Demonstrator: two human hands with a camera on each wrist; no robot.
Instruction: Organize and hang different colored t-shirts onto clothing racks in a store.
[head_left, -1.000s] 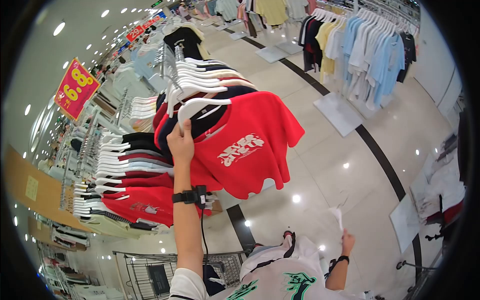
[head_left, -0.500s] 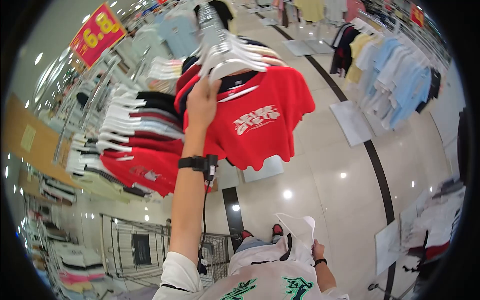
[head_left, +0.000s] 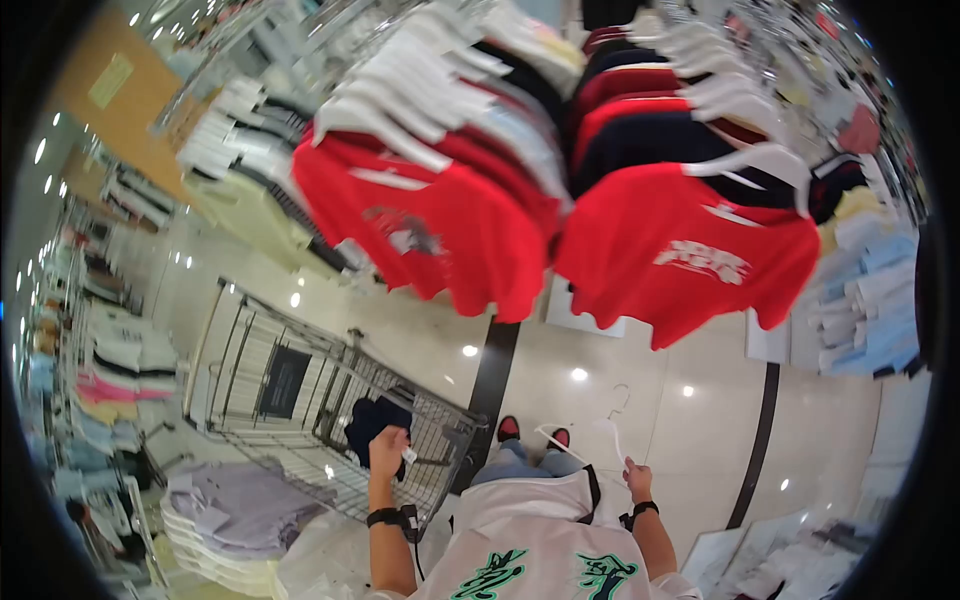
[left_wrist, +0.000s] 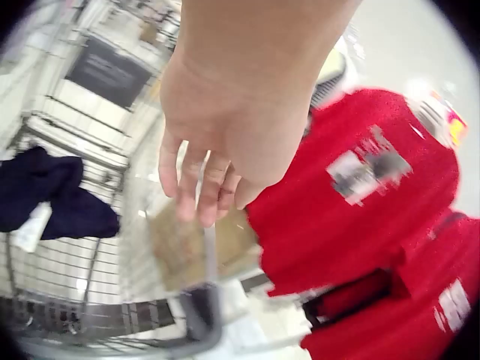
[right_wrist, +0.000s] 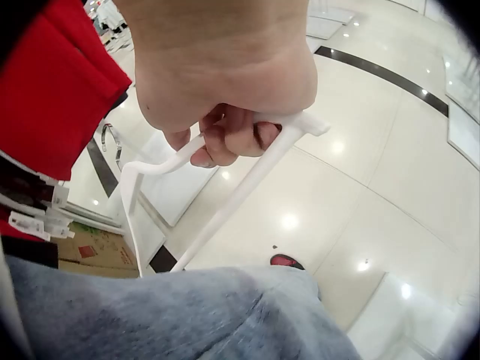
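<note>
Our right hand (right_wrist: 225, 82) curls its fingers round the white hanger (right_wrist: 240, 191), low before our legs. Our left hand (left_wrist: 225, 120) hangs relaxed and empty over the cart (left_wrist: 196, 315). We should carry the hanger clear of the cart's wires.

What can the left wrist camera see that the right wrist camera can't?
Only the left wrist view shows the left hand, fingers loose, over a wire cart with a navy cloth inside. Only the right wrist view shows the right hand gripping a white hanger, above grey trousers and a red shoe. Both show red shirts.
</note>
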